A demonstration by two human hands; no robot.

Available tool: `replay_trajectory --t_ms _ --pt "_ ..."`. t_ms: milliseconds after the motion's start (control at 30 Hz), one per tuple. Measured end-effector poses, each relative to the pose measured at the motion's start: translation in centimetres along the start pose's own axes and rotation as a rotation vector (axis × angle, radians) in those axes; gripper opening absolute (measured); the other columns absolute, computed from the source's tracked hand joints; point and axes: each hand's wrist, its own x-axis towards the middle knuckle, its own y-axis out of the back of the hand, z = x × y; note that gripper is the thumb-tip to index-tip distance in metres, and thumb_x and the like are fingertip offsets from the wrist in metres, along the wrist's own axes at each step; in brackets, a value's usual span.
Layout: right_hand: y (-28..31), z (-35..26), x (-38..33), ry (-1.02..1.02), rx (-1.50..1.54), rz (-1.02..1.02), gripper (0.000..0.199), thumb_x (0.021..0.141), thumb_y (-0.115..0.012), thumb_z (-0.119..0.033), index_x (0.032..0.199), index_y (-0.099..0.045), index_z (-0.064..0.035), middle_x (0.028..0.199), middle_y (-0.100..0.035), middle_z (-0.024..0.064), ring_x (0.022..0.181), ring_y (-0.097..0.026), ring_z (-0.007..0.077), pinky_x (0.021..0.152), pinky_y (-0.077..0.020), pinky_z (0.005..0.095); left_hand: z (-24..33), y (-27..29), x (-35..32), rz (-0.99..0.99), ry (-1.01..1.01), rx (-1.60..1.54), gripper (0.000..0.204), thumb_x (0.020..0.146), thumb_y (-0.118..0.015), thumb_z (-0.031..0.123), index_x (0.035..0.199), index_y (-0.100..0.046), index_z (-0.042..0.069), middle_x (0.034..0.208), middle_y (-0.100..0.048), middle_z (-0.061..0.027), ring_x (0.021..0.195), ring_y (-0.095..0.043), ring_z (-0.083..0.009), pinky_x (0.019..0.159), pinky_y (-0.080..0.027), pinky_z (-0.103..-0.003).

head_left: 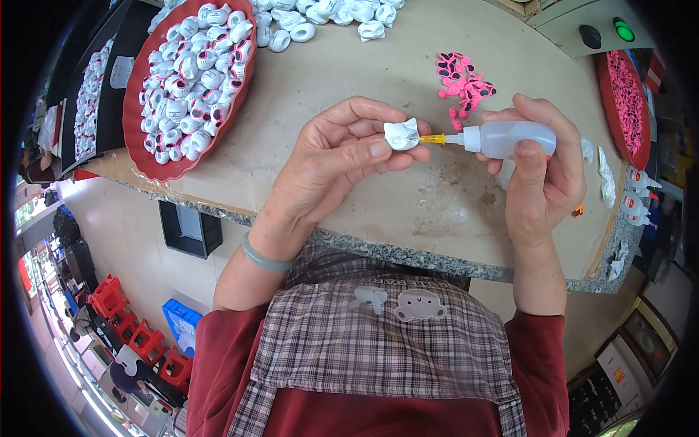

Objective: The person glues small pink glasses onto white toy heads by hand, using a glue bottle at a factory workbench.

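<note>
My left hand (pixel 338 156) pinches a small white moulded figure piece (pixel 402 135) between thumb and fingers above the table. My right hand (pixel 542 171) grips a translucent squeeze bottle (pixel 510 138) lying sideways, and its yellow nozzle tip (pixel 432 138) touches the white piece's right side. A small heap of pink bow-shaped pieces with dark spots (pixel 462 84) lies on the table just beyond the two hands.
A red oval tray (pixel 138 127) full of white figure pieces sits far left. More white pieces (pixel 320 18) are heaped at the far edge. A second red tray with pink pieces (pixel 628 102) stands at the right. The table's speckled front edge (pixel 408 255) runs below my hands.
</note>
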Motion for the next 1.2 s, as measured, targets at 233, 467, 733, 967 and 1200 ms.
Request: replay_trajectory --t_ms 233,467,733,967,1200 --pt "-0.09 0.10 -0.04 0.006 0.006 -0.011 0.030 0.093 -0.056 -0.015 0.115 -0.050 0.0046 0.093 -0.066 0.0167 0.081 -0.064 0.0137 0.055 -0.0468 0.0175 -0.08 0.04 -0.02 -0.001 0.000 -0.001 0.026 0.087 -0.055 -0.001 0.112 -0.052 -0.004 0.116 -0.055 -0.0274 0.101 -0.063 -0.0317 0.085 -0.055 -0.031" --pt "0.01 0.03 -0.01 0.018 -0.013 -0.013 0.029 0.093 -0.056 -0.014 0.114 -0.051 0.0042 0.094 -0.066 0.0159 0.080 -0.064 0.0131 0.055 -0.0470 0.0171 0.02 0.27 -0.09 0.001 0.015 -0.021 0.026 0.086 -0.055 -0.001 0.112 -0.051 -0.005 0.116 -0.055 -0.0275 0.100 -0.063 -0.0324 0.085 -0.056 -0.032" --pt "0.06 -0.54 -0.03 0.009 -0.178 -0.027 0.035 0.096 -0.049 -0.026 0.117 -0.050 0.0023 0.094 -0.064 0.0182 0.066 -0.060 0.0156 0.055 -0.0471 0.0230 0.11 0.32 -0.13 0.004 0.008 -0.086 0.027 0.085 -0.054 -0.001 0.112 -0.049 -0.007 0.114 -0.054 -0.0294 0.100 -0.063 -0.0333 0.087 -0.055 -0.032" --pt "-0.07 -0.79 -0.06 0.003 -0.182 -0.035 0.035 0.096 -0.049 -0.026 0.117 -0.050 0.0021 0.094 -0.064 0.0177 0.067 -0.060 0.0153 0.055 -0.0472 0.0230 0.10 0.36 -0.05 -0.004 -0.005 -0.091 0.028 0.085 -0.054 -0.001 0.112 -0.049 -0.006 0.116 -0.053 -0.0300 0.102 -0.062 -0.0333 0.088 -0.054 -0.031" --pt "-0.21 0.06 -0.08 0.010 0.026 -0.004 0.029 0.092 -0.056 -0.013 0.114 -0.051 0.0052 0.094 -0.066 0.0167 0.075 -0.064 0.0122 0.055 -0.0476 0.0176 0.04 0.30 0.03 -0.004 0.003 -0.083 0.026 0.086 -0.054 -0.002 0.112 -0.051 -0.004 0.117 -0.053 -0.0297 0.103 -0.061 -0.0340 0.088 -0.054 -0.032"
